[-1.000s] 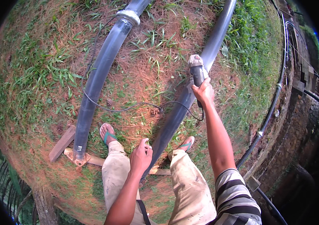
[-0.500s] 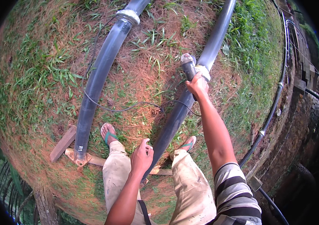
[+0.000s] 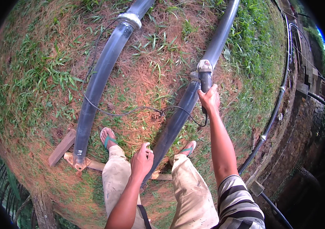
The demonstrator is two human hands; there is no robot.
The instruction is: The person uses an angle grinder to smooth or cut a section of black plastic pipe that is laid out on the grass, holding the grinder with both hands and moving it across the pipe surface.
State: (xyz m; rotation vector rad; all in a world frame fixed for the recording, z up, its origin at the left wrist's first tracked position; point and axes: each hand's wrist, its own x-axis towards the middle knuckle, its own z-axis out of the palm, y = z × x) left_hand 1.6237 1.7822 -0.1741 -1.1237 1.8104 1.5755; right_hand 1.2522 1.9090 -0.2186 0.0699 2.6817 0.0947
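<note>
My right hand [image 3: 210, 98] is wrapped round the dark body of an angle grinder [image 3: 206, 81]. Its pale metal head lies over the right side of the right-hand black pipe [image 3: 170, 131], at a raised collar joint [image 3: 194, 76]. The grinder's disc is hidden from here. My left hand [image 3: 142, 160] hovers beside the lower part of that pipe, fingers curled in; whatever they may hold is hidden. From the grinder's rear a black power cord [image 3: 128, 113] runs left across both pipes.
A second black pipe [image 3: 93, 95] with a whitish collar [image 3: 130, 20] lies to the left, its lower end by a wooden block [image 3: 62, 147]. My sandalled feet straddle the right-hand pipe. Grass and dry needles cover the ground; a thin black pipe [image 3: 275, 114] runs along the right edge.
The grinder has moved right and slightly down, from the pipe's left side across the collar to its right, turning more upright. My left hand stays nearly in place.
</note>
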